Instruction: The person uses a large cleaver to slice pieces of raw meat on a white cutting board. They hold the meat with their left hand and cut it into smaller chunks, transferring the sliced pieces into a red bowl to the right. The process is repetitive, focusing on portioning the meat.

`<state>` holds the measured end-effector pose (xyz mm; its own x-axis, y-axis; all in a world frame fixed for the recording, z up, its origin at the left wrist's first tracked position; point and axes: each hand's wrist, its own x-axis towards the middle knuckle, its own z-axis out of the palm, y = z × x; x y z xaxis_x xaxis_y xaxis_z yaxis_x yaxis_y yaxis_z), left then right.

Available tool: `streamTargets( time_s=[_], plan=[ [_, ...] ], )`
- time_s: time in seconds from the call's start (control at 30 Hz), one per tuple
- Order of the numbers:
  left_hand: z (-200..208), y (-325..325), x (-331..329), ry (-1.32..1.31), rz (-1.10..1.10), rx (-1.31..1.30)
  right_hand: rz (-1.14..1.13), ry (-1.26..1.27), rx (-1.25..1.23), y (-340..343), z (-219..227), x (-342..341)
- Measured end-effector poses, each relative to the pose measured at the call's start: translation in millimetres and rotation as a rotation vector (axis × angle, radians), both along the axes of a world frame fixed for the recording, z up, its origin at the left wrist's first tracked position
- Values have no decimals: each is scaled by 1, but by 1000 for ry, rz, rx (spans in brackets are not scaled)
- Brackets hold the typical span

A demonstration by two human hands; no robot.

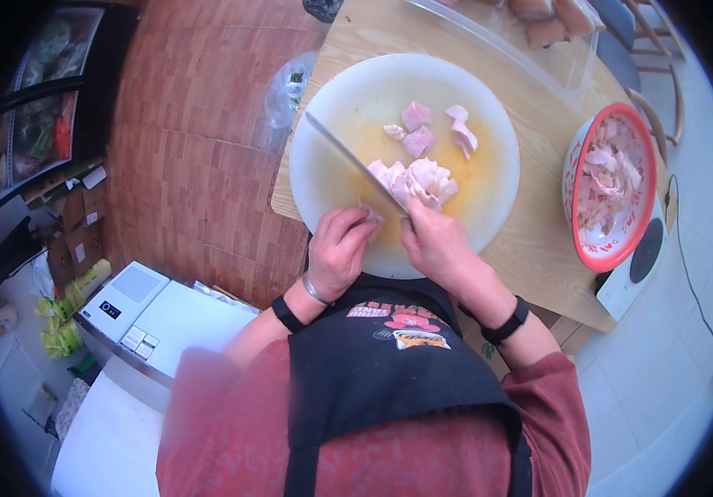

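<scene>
My right hand [439, 244] is closed around the handle of a long knife [355, 164], whose blade slants up and left over a round white cutting board [489, 178]. Close by the blade's left side, the bent fingers of my left hand [336, 248] press on a small piece of pale pink raw meat [370, 213] at the board's near edge. Beyond the knife lies a heap of cut raw meat [424, 182]. Several loose pieces [416, 131] sit farther up the board, whose middle has a yellowish stain.
On the right, a red-rimmed bowl [650, 166] of sliced meat stands on a flat white appliance with a dark disc [646, 253]. A clear tray [573, 89] and large meat chunks [568, 21] occupy the wooden table's [530, 257] far end. A plastic bag [280, 103] hangs beside the table's left edge.
</scene>
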<state>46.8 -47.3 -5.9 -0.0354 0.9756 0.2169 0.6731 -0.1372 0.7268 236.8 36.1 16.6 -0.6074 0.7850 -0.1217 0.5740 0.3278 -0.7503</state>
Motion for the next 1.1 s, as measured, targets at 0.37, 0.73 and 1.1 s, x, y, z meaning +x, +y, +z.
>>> streamTargets(
  time_s=[0.37,0.73,1.1],
  plan=[
    [4,-4,0,40,35,-50,283,-337,-118,-16,60,51],
    [-2,-7,0,5,15,-3,72,-113,-89,-1,22,18],
    [0,-8,0,1,37,-31,293,-361,-125,-14,45,35]
  ],
)
